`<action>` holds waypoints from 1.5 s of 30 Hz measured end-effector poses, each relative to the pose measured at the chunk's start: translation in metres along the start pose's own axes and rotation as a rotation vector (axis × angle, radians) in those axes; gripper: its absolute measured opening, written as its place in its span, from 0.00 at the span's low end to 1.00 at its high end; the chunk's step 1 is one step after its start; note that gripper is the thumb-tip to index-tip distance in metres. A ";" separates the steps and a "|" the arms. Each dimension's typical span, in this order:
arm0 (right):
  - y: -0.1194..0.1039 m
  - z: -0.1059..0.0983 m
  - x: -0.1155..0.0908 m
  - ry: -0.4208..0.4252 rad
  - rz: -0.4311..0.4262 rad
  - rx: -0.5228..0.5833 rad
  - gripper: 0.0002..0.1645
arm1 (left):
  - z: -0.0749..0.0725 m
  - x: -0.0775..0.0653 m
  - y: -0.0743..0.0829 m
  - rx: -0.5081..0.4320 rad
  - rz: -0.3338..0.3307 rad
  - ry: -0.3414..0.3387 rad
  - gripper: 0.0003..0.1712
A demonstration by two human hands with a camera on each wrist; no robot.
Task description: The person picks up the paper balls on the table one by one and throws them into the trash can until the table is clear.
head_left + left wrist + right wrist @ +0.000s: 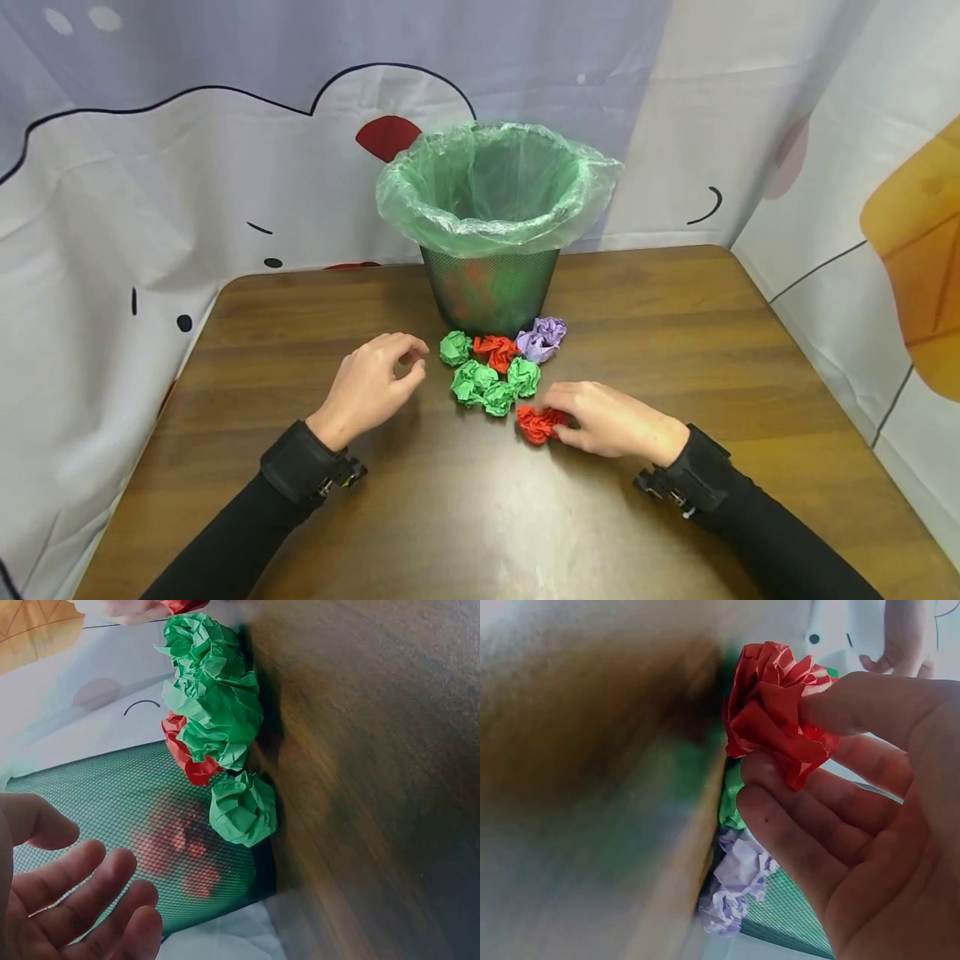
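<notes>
In the head view my right hand [611, 421] holds a crumpled red paper ball [538, 425] close to the table. The right wrist view shows the thumb on one side of that red ball [772, 709] and fingertips on the other. My left hand [371, 383] hovers left of the pile, fingers loosely bent and holding nothing. Nearest to it lies a green paper ball [455, 348]. Several more green balls [474, 382], another red ball [497, 352] and crumpled purple paper [542, 339] lie grouped between the hands.
A mesh wastebasket [491, 287] lined with a green plastic bag [495, 237] stands behind the pile, with reddish shapes showing through its wall. The wooden table [337, 308] backs onto a printed curtain [187, 192], which also runs along the right side.
</notes>
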State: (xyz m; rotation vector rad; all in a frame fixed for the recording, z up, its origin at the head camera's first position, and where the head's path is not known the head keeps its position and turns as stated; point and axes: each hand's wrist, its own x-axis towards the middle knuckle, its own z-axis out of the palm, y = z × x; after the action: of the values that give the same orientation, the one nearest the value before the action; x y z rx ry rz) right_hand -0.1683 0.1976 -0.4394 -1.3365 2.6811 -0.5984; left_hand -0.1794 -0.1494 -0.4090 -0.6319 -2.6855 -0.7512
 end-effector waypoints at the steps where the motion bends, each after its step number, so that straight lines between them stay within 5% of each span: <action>1: 0.000 -0.001 -0.001 0.008 -0.003 -0.001 0.15 | 0.001 0.000 0.000 0.000 0.000 0.000 0.09; 8: -0.005 -0.023 -0.007 0.076 -0.015 -0.027 0.07 | 0.001 0.000 0.000 0.000 -0.004 0.001 0.09; 26: -0.022 -0.115 0.003 0.240 -0.142 -0.190 0.10 | 0.005 -0.001 0.000 0.014 -0.004 -0.009 0.09; 33: -0.027 -0.155 0.014 0.353 -0.240 -0.259 0.12 | 0.007 -0.002 0.000 0.010 -0.011 -0.023 0.09; 45: -0.030 -0.220 0.040 0.479 -0.254 -0.301 0.16 | 0.004 -0.007 -0.001 0.016 -0.014 -0.038 0.08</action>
State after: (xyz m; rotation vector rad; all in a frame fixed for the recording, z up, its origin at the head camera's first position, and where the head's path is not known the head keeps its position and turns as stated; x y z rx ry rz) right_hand -0.2243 0.2173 -0.2222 -1.8388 3.0985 -0.6241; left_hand -0.1746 -0.1497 -0.4153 -0.6308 -2.7302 -0.7282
